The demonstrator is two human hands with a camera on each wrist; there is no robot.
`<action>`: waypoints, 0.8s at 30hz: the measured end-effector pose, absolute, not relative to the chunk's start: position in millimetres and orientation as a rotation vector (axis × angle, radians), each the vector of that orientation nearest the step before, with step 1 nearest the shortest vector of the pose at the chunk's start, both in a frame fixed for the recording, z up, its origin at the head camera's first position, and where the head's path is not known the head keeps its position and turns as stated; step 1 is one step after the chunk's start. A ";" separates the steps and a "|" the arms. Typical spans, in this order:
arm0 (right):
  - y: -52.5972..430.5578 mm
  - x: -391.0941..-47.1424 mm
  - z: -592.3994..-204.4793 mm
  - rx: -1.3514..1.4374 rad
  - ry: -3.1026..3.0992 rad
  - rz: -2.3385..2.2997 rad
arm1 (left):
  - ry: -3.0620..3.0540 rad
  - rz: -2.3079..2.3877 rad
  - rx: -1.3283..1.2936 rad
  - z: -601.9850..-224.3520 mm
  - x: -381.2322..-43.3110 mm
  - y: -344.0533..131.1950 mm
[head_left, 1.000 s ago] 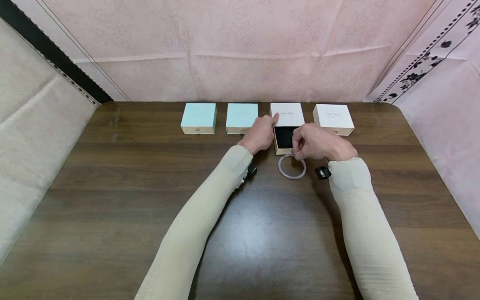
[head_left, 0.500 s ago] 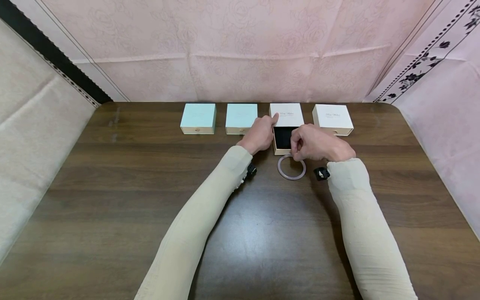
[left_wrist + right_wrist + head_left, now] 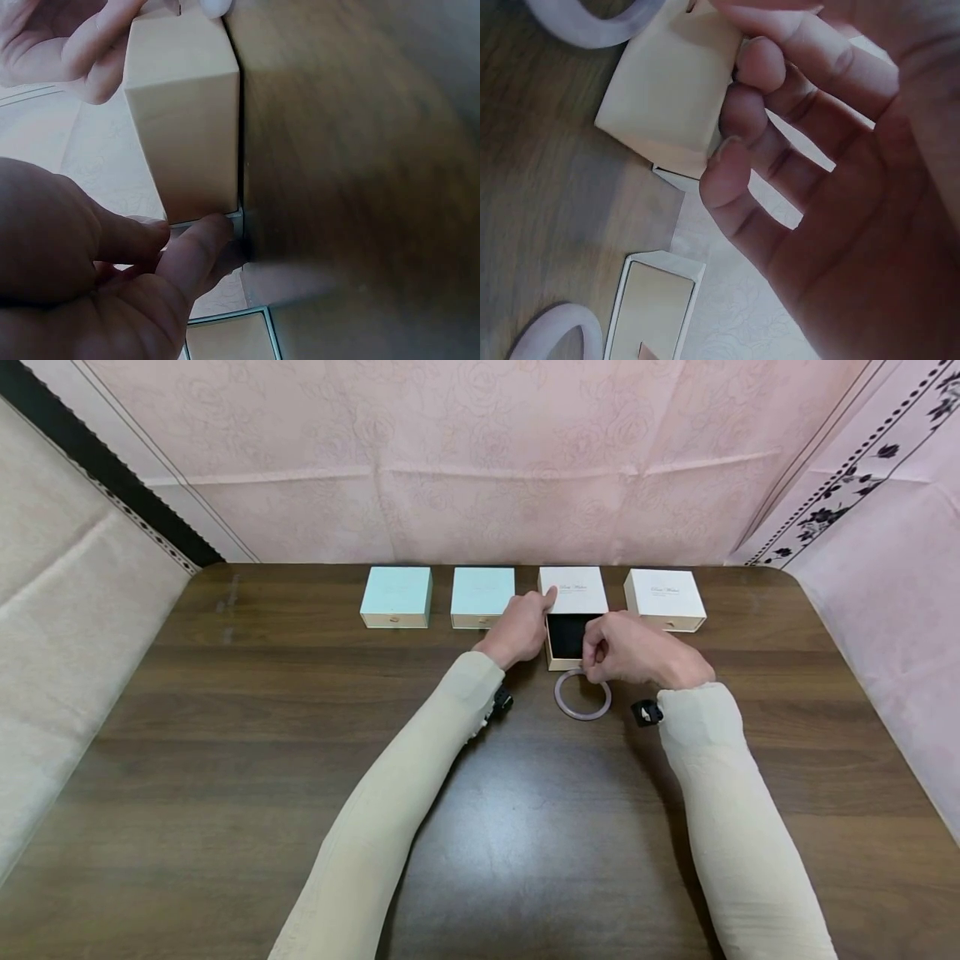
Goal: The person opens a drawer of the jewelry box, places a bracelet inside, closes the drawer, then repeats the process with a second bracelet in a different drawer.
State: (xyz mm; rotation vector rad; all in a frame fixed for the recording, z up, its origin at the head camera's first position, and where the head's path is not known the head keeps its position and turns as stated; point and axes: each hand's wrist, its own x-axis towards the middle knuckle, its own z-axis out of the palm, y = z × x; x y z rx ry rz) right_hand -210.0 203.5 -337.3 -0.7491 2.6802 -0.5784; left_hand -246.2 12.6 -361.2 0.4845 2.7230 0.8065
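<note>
Third from the left in the head view, a white box (image 3: 572,591) has its cream drawer (image 3: 564,665) pulled out toward me. Black lining (image 3: 566,637) shows inside that drawer. My left hand (image 3: 519,628) grips the box at its left side, thumb on top and fingers down by the drawer. With curled fingers, my right hand (image 3: 641,650) holds the drawer's right rim near the front corner; the thumb's contact is hidden. A pale purple bangle (image 3: 582,718) lies before the drawer, partly covered by that hand. The right wrist view also shows a second bangle (image 3: 559,330).
Two mint-green boxes, one far left (image 3: 397,593) and one (image 3: 482,592) beside my left hand, stand along the back edge of the wooden table (image 3: 300,735). Another white box (image 3: 665,596) stands at the right. Behind the table hangs a pink cloth (image 3: 487,460).
Almost nothing differs. The right wrist has shifted very slightly, while both hands, the drawer and the bangle keep their places.
</note>
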 end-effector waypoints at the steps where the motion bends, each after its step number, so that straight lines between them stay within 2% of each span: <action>1: 203.8 -209.4 -337.4 -0.747 2.683 -0.578 | 2.723 0.805 0.482 -361.2 -246.1 12.6; 24: 207.7 -187.0 -345.2 -0.958 2.844 -0.526 | 2.703 0.787 0.472 -360.8 -247.6 12.4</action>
